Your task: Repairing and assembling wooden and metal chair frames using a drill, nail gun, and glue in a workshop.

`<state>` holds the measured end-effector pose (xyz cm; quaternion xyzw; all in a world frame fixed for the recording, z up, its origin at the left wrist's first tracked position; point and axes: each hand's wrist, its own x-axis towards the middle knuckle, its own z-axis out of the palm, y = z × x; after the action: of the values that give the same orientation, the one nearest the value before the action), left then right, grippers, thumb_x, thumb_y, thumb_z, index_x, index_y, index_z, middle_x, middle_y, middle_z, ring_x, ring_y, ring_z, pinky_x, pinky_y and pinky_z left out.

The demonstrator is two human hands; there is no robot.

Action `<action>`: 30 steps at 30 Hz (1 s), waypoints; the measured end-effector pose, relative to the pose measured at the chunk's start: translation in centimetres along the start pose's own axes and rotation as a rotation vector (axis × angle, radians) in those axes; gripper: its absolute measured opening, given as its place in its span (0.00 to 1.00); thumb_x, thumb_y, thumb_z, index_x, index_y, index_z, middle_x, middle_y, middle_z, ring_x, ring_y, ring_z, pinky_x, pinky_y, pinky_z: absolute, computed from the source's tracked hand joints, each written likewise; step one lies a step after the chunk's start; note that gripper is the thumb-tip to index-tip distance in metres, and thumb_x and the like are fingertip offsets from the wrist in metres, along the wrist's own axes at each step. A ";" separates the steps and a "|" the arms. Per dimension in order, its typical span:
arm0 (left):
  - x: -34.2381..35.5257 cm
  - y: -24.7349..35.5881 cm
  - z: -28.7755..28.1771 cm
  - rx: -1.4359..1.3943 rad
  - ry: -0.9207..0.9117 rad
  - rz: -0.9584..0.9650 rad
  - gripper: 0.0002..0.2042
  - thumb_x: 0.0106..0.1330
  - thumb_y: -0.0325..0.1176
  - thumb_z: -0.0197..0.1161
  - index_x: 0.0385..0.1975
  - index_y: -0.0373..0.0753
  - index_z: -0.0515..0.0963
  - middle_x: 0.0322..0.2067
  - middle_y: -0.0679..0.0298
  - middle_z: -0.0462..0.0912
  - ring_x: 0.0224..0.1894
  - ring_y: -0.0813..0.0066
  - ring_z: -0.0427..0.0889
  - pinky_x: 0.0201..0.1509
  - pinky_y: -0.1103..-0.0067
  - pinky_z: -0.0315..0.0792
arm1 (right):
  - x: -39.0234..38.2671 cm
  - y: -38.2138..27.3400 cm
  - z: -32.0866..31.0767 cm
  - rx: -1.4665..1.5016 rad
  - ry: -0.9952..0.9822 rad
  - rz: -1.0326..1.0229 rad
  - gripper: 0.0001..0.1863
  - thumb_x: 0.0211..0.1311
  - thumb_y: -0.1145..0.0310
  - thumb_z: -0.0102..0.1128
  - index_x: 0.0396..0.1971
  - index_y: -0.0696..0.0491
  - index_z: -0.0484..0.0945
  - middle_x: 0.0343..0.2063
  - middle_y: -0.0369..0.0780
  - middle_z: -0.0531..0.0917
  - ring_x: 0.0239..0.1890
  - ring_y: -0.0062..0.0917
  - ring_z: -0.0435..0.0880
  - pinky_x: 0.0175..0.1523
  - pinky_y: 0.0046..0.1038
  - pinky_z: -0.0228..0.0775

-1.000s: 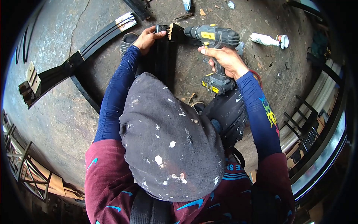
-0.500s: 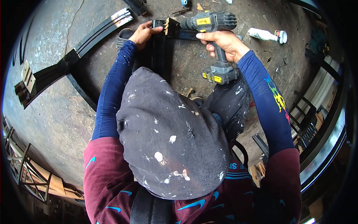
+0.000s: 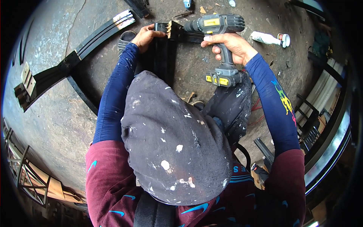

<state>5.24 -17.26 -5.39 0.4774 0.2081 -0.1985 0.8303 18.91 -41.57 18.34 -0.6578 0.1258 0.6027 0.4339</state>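
My right hand [image 3: 233, 47] is wrapped round the grip of a grey and black cordless drill [image 3: 223, 22] with yellow labels, its battery pack pointing down toward my knee. The drill's chuck faces left, up against a small block [image 3: 173, 30] with a black face and a bare wood edge. My left hand [image 3: 145, 38] is closed on a black frame piece [image 3: 160, 27] beside that block, thumb reaching toward the wood edge. The tip of the drill bit is hidden by the block. Dark paint-spotted cloth [image 3: 174, 140] covers my lap area.
A long curved black frame part [image 3: 99, 38] lies on the floor at left, with another wood-ended block [image 3: 28, 78]. A white bottle [image 3: 264, 38] lies at right. Metal frames [image 3: 32, 178] stand at lower left; a dark bar [image 3: 264, 149] lies near my right elbow.
The drill and my right hand have shifted slightly right. My left hand keeps its hold beside the block, its thumb a little lower.
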 end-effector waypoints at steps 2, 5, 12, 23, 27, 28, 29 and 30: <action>0.1 -0.3 -0.8 -0.165 0.023 -0.171 0.13 0.61 0.37 0.65 0.42 0.37 0.82 0.43 0.63 0.86 0.47 0.73 0.81 0.57 0.76 0.72 | -0.7 0.8 -0.1 -0.025 -0.028 0.005 0.14 0.64 0.67 0.68 0.45 0.59 0.80 0.36 0.36 0.86 0.23 0.11 0.75 0.25 0.21 0.74; -0.7 1.0 0.9 -0.251 -0.011 -0.275 0.08 0.60 0.32 0.61 0.35 0.36 0.82 0.34 0.63 0.86 0.37 0.70 0.84 0.47 0.74 0.78 | -1.4 2.7 -0.1 -0.105 -0.020 0.007 0.12 0.63 0.69 0.68 0.43 0.57 0.82 0.32 0.32 0.83 0.23 0.12 0.73 0.26 0.20 0.70; -1.4 -0.1 2.4 -0.403 -0.014 -0.108 0.19 0.53 0.18 0.56 0.46 0.27 0.81 0.35 0.59 0.86 0.35 0.68 0.84 0.43 0.72 0.81 | -3.1 7.0 1.5 -0.603 0.135 -0.286 0.17 0.57 0.73 0.65 0.48 0.56 0.81 0.34 0.36 0.87 0.34 0.21 0.84 0.40 0.25 0.79; -6.3 0.9 2.8 -0.297 -0.061 -0.029 0.37 0.43 0.17 0.55 0.63 0.29 0.73 0.52 0.58 0.84 0.49 0.71 0.82 0.60 0.80 0.72 | -4.2 8.9 2.7 -0.417 0.072 -0.332 0.15 0.61 0.69 0.64 0.48 0.49 0.82 0.34 0.37 0.84 0.37 0.21 0.83 0.44 0.27 0.79; -4.6 0.5 2.8 -0.290 -0.038 -0.139 0.35 0.45 0.17 0.53 0.62 0.32 0.76 0.54 0.57 0.83 0.54 0.69 0.80 0.64 0.78 0.70 | -1.8 6.7 -0.5 0.087 -0.151 0.082 0.16 0.64 0.64 0.67 0.48 0.55 0.82 0.27 0.26 0.74 0.24 0.09 0.71 0.27 0.17 0.70; -4.3 0.2 2.4 -0.260 -0.035 -0.153 0.35 0.45 0.16 0.53 0.62 0.32 0.76 0.54 0.58 0.83 0.56 0.69 0.79 0.64 0.78 0.69 | -1.4 6.4 -1.1 0.094 -0.167 0.074 0.17 0.64 0.64 0.67 0.49 0.55 0.82 0.27 0.26 0.75 0.24 0.08 0.71 0.27 0.16 0.69; -3.9 -0.1 2.2 -0.281 -0.048 -0.171 0.35 0.45 0.16 0.53 0.62 0.32 0.76 0.54 0.58 0.83 0.57 0.69 0.79 0.65 0.78 0.69 | -1.2 6.1 -1.5 0.072 -0.159 0.066 0.17 0.64 0.63 0.67 0.49 0.55 0.82 0.27 0.26 0.75 0.24 0.08 0.71 0.27 0.16 0.69; -3.7 0.0 2.2 -0.300 -0.058 -0.189 0.35 0.45 0.15 0.53 0.62 0.32 0.76 0.54 0.59 0.83 0.57 0.69 0.78 0.65 0.78 0.69 | -0.9 6.0 -1.7 0.050 -0.152 0.057 0.18 0.64 0.63 0.68 0.50 0.55 0.82 0.27 0.26 0.75 0.24 0.08 0.71 0.27 0.16 0.69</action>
<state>2.55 -18.70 -2.39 0.3206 0.2552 -0.2560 0.8755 15.72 -46.63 16.52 -0.5953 0.1261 0.6598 0.4410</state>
